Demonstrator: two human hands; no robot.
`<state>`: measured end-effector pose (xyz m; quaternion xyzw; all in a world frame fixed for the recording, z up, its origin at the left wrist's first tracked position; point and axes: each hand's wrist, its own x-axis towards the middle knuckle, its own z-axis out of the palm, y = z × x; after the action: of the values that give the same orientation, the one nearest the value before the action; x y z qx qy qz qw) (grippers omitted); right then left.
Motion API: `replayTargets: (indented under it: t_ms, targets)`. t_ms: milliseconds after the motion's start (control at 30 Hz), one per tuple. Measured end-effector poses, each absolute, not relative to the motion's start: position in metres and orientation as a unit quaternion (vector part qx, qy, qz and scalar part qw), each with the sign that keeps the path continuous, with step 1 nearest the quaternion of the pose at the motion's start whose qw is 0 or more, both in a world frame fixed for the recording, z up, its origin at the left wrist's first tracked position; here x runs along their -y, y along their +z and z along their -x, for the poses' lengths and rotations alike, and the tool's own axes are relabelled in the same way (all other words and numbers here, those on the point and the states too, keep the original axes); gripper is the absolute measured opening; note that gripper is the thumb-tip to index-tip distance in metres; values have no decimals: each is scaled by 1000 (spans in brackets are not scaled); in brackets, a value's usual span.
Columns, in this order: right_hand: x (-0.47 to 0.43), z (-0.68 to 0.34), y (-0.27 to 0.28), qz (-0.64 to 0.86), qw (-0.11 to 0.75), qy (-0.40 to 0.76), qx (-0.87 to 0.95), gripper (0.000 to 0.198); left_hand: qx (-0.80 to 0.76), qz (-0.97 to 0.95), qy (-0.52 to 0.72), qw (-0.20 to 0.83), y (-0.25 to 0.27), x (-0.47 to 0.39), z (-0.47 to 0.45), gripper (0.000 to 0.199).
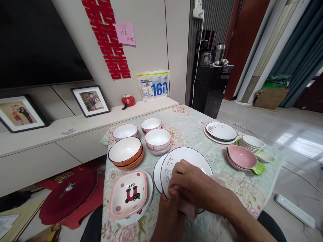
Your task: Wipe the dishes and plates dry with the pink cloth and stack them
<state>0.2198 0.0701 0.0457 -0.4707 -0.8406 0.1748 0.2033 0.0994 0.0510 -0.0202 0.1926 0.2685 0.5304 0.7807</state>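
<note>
A white plate (pixel 191 158) with a dark rim and a brown floral sprig is tilted up in front of me. My left hand (pixel 170 211) grips its near left edge, thumb toward the face. Over the plate's near part lies my right hand (pixel 190 183), its fingers curled and closed. A pale pink cloth (pixel 188 209) shows under the right hand; most of it is hidden. Another white plate (pixel 157 174) lies behind and left of the held one. Nearby at left, a pink-rimmed square cat dish (pixel 129 196) rests on round plates (pixel 150 188).
Stacked orange bowls (pixel 128 164) and red-rimmed bowls (pixel 158 141) stand at the back left of the cloth-covered table (pixel 186 126). To the right are stacked plates (pixel 222 132), small white dishes (pixel 253 142) and pink dishes with green handles (pixel 242 158).
</note>
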Motion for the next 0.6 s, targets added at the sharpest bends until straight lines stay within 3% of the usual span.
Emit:
replayTargets:
  t_ms: [100,233,367,467,600]
  targets:
    - [-73,-225,43,482,221,132,837,22,-294,-206,508,783,-23,-53,-97,65]
    - [-85,-232,33,507,327,-25,797,20,-331,-204,462,797,-26,-51,-98,68]
    - [-93,-247,29,534,398,-122,736,22,-343,-164,493,783,-21,-47,-102,63]
    - [-94,-261,29,575,413,-81,702,25,-366,-138,535,749,-17,-49,-102,61]
    - [-93,-271,31,640,355,55,679,24,-383,-104,567,721,-20,-55,-97,68]
